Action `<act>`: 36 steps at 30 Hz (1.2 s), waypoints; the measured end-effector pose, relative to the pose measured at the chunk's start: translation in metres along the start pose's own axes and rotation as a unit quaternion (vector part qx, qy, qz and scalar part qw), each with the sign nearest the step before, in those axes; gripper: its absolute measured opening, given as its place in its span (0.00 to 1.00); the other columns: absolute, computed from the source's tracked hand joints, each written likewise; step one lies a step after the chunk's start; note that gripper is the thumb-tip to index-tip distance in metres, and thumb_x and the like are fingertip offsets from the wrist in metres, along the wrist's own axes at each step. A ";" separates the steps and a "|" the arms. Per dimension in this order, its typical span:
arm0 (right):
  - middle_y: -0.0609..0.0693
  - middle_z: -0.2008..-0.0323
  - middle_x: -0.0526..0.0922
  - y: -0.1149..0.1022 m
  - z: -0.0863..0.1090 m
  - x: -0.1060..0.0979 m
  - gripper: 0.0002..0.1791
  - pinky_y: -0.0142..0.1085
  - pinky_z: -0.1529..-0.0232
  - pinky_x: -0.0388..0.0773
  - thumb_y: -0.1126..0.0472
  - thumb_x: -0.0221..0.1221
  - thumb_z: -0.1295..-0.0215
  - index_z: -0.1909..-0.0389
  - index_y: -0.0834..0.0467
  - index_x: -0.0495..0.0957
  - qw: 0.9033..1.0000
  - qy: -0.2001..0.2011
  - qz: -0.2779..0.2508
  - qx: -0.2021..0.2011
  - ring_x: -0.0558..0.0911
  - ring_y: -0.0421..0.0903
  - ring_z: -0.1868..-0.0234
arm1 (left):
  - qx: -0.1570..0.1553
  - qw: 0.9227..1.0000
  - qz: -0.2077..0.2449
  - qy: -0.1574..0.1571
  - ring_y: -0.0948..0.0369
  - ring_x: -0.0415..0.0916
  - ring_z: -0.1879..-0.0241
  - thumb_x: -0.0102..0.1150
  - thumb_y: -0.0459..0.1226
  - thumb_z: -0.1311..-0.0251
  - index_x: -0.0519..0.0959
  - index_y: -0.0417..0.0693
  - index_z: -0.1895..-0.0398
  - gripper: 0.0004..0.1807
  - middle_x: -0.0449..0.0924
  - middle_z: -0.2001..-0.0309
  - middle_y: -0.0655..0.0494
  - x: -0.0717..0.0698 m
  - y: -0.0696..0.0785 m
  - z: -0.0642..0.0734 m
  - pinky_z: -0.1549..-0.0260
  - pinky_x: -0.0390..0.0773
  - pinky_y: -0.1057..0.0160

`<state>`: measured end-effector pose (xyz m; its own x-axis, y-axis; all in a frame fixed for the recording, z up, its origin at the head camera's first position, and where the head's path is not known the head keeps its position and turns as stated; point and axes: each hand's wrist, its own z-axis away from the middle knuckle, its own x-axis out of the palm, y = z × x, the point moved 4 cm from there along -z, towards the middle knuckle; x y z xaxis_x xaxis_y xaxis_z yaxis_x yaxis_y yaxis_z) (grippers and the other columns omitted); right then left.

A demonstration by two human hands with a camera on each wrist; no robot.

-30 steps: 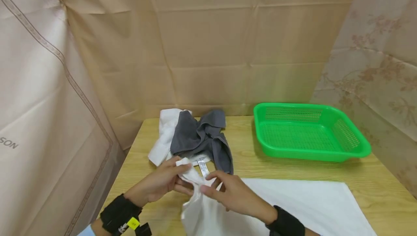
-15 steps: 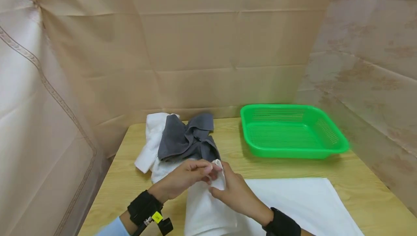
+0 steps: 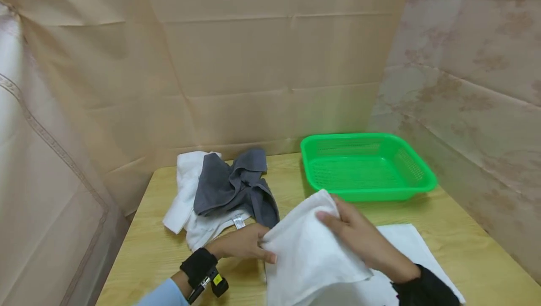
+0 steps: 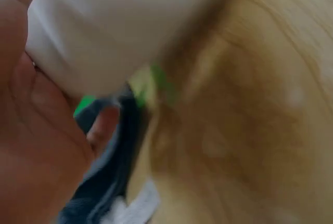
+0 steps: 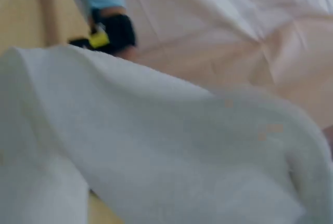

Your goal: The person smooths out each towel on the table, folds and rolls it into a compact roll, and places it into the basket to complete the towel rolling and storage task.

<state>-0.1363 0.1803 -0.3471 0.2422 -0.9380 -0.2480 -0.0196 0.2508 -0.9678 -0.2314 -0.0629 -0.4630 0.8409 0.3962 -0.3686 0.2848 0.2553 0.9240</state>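
The right hand [image 3: 364, 238] pinches the white towel [image 3: 306, 254] near its upper corner; the left hand [image 3: 243, 242] holds its side edge. From the right grip, the towel drapes down and left.

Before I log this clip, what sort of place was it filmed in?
Probably a makeshift recording booth, though the room beyond is out of view: creased plain beige sheeting forms a backdrop behind a light wood-grain table, and pale floral-patterned sheeting screens its right side.
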 end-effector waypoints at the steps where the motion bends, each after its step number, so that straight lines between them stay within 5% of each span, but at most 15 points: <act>1: 0.62 0.54 0.82 0.001 0.007 -0.015 0.31 0.47 0.60 0.84 0.52 0.54 0.20 0.26 0.62 0.60 1.000 -0.018 -0.014 0.011 0.86 0.56 0.62 | 0.005 1.000 -0.002 -0.016 0.69 0.79 0.61 0.71 0.48 0.37 0.85 0.51 0.48 0.18 0.86 0.58 0.66 0.005 -0.002 -0.001 0.59 0.79 0.65; 5: 0.60 0.55 0.84 0.024 0.025 -0.075 0.33 0.46 0.63 0.85 0.55 0.55 0.20 0.26 0.71 0.58 0.998 -0.032 -0.003 0.057 0.87 0.54 0.62 | 0.016 0.999 -0.035 -0.029 0.69 0.79 0.58 0.72 0.43 0.37 0.83 0.55 0.49 0.14 0.85 0.57 0.67 0.014 -0.006 -0.007 0.54 0.78 0.65; 9: 0.57 0.60 0.85 0.069 0.028 -0.121 0.26 0.43 0.64 0.83 0.56 0.55 0.20 0.36 0.75 0.70 0.994 -0.002 0.061 0.087 0.84 0.49 0.65 | 0.012 0.995 -0.094 -0.017 0.67 0.74 0.58 0.70 0.48 0.35 0.80 0.60 0.54 0.12 0.79 0.58 0.65 0.015 -0.007 -0.013 0.56 0.75 0.65; 13: 0.59 0.54 0.83 0.114 0.029 -0.145 0.28 0.48 0.52 0.78 0.51 0.50 0.18 0.38 0.74 0.73 0.983 0.038 0.118 0.136 0.81 0.51 0.54 | -0.001 0.995 -0.101 -0.014 0.66 0.67 0.61 0.66 0.52 0.33 0.76 0.58 0.58 0.13 0.69 0.63 0.63 0.019 -0.010 -0.019 0.62 0.68 0.67; 17: 0.63 0.46 0.79 0.146 0.031 -0.153 0.34 0.53 0.47 0.75 0.47 0.44 0.16 0.30 0.75 0.64 0.971 0.072 0.156 0.164 0.78 0.55 0.47 | 0.010 0.999 -0.053 -0.002 0.67 0.61 0.69 0.66 0.50 0.32 0.71 0.53 0.58 0.17 0.58 0.69 0.61 0.024 -0.011 -0.026 0.67 0.64 0.66; 20: 0.64 0.54 0.80 0.159 0.032 -0.155 0.27 0.49 0.56 0.77 0.50 0.43 0.15 0.37 0.72 0.70 0.956 0.110 0.241 0.129 0.79 0.55 0.56 | 0.026 0.998 -0.049 0.011 0.67 0.61 0.71 0.67 0.49 0.32 0.73 0.54 0.53 0.15 0.58 0.70 0.62 0.027 -0.012 -0.030 0.66 0.65 0.66; 23: 0.64 0.61 0.81 0.166 0.030 -0.156 0.21 0.50 0.63 0.76 0.54 0.46 0.16 0.48 0.70 0.74 0.922 0.146 0.347 0.085 0.81 0.57 0.63 | 0.022 0.997 -0.075 0.024 0.69 0.70 0.67 0.66 0.48 0.31 0.77 0.56 0.48 0.15 0.71 0.68 0.67 0.028 -0.015 -0.030 0.62 0.71 0.67; 27: 0.63 0.68 0.82 0.173 0.028 -0.151 0.17 0.48 0.72 0.74 0.56 0.52 0.19 0.51 0.69 0.74 0.901 0.165 0.397 0.054 0.81 0.56 0.72 | 0.003 0.996 -0.084 0.030 0.69 0.79 0.58 0.66 0.44 0.30 0.78 0.51 0.45 0.16 0.82 0.57 0.66 0.027 -0.019 -0.025 0.56 0.78 0.65; 31: 0.60 0.68 0.82 0.167 0.022 -0.146 0.13 0.46 0.73 0.72 0.57 0.53 0.19 0.49 0.64 0.73 0.898 0.188 0.398 0.006 0.79 0.52 0.72 | 0.006 0.996 -0.083 0.022 0.69 0.77 0.58 0.65 0.41 0.30 0.79 0.50 0.51 0.10 0.80 0.58 0.65 0.026 -0.017 -0.019 0.56 0.77 0.67; 36: 0.63 0.55 0.84 0.157 0.007 -0.141 0.13 0.52 0.61 0.77 0.58 0.51 0.18 0.42 0.61 0.73 0.917 0.179 0.354 -0.044 0.83 0.57 0.59 | 0.006 1.000 -0.022 -0.014 0.64 0.77 0.43 0.65 0.36 0.31 0.76 0.47 0.58 0.07 0.80 0.46 0.60 0.026 -0.013 -0.009 0.43 0.76 0.64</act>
<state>-0.1666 0.3532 -0.4640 -0.1956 -0.5691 -0.7987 -0.1309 0.8222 -0.5539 -0.2175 -0.0484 -0.4851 0.8401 0.3594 -0.4063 0.3275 0.2610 0.9081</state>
